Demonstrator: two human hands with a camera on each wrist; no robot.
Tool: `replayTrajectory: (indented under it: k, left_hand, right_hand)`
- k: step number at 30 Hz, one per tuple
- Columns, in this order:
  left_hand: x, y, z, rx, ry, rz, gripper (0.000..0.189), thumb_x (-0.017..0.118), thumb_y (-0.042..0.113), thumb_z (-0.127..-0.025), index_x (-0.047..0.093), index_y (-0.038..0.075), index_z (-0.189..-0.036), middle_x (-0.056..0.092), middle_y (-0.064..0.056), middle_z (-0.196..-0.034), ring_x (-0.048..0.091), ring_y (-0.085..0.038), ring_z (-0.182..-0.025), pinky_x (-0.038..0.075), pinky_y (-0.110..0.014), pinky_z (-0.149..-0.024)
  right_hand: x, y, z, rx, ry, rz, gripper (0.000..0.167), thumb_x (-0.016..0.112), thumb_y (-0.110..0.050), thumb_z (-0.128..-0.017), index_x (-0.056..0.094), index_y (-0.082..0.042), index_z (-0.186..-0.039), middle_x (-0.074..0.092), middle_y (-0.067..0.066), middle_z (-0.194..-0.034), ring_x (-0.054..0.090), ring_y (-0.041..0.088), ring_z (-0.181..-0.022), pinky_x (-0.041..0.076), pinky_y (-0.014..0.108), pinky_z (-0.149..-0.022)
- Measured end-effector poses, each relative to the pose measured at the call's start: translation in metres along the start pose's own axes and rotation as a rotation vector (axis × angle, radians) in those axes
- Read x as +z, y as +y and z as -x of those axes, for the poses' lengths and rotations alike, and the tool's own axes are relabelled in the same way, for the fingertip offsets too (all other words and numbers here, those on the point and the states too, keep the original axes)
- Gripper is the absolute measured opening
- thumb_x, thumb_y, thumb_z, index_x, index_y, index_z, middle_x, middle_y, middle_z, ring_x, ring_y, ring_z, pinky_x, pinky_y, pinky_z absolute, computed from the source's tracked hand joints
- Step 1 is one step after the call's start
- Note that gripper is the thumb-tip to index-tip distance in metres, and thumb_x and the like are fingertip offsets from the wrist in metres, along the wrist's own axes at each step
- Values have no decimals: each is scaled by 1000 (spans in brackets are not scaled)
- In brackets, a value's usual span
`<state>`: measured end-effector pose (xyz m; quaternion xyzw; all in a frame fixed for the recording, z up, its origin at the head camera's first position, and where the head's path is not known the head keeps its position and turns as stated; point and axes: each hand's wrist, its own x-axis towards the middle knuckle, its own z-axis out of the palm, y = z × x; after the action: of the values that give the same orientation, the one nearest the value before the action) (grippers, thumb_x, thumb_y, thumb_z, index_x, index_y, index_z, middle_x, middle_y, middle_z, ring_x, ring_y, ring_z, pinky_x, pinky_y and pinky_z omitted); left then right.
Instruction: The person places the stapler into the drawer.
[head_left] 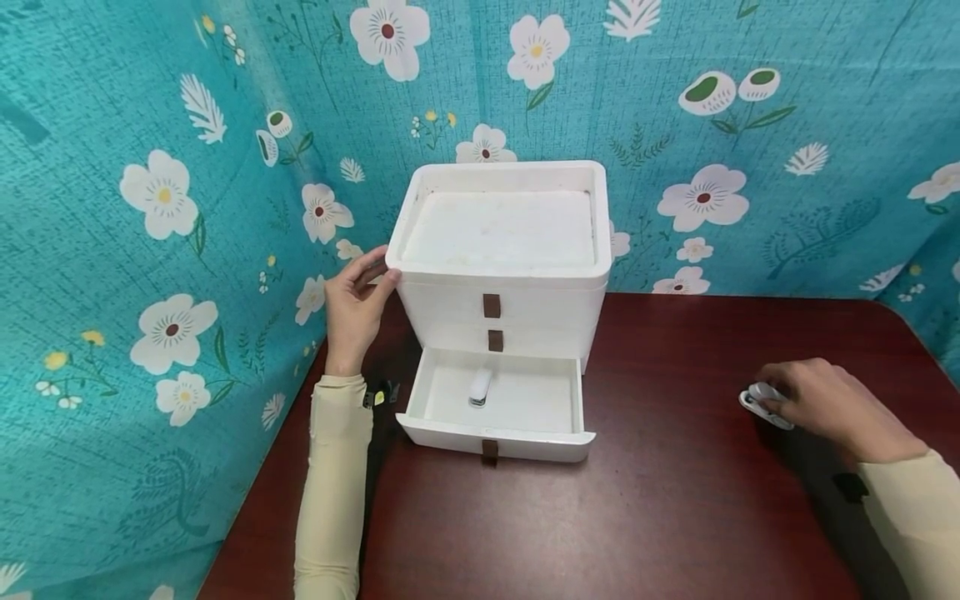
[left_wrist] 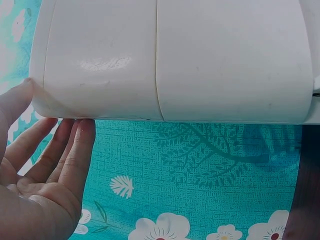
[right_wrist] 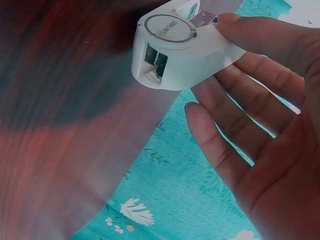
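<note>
A white three-drawer organizer (head_left: 442, 304) stands against the cloth, its bottom drawer (head_left: 540, 396) pulled out. Inside that drawer lies a small white object (head_left: 481, 386) with a metallic end. My left hand (head_left: 356, 312) rests its thumb and fingertips at the organizer's upper left corner; the left wrist view shows fingers (left_wrist: 75, 160) extended along its side wall. Far to the right, my right hand (head_left: 821, 402) pinches a small white device (right_wrist: 170, 55) between thumb and fingers. It has a round lettered disc, a metal piece and dark openings at its rounded end.
The organizer's top is a shallow raised-rim tray (head_left: 495, 229), and brown tabs (head_left: 491, 306) mark the drawer fronts. Small dark and yellow items (head_left: 380, 397) lie beside my left sleeve. A teal floral cloth (head_left: 637, 92) hangs behind the dark red table (head_left: 667, 500) and along its left.
</note>
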<state>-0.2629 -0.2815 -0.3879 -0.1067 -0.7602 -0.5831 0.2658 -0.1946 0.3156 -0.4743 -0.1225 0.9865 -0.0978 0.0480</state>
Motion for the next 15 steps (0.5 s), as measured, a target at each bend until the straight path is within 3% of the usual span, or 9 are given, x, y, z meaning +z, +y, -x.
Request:
replayTrajectory:
  k: [15]
  left_hand:
    - [1, 0, 0, 5, -2, 2, 42, 77, 18, -95, 70, 7, -135, 72, -14, -134, 72, -32, -121, 59, -14, -88]
  right_hand:
    - [-21, -27, -8, -62, 12, 16, 38, 88, -12, -79, 74, 1, -111, 76, 10, -95, 59, 16, -77, 51, 32, -60]
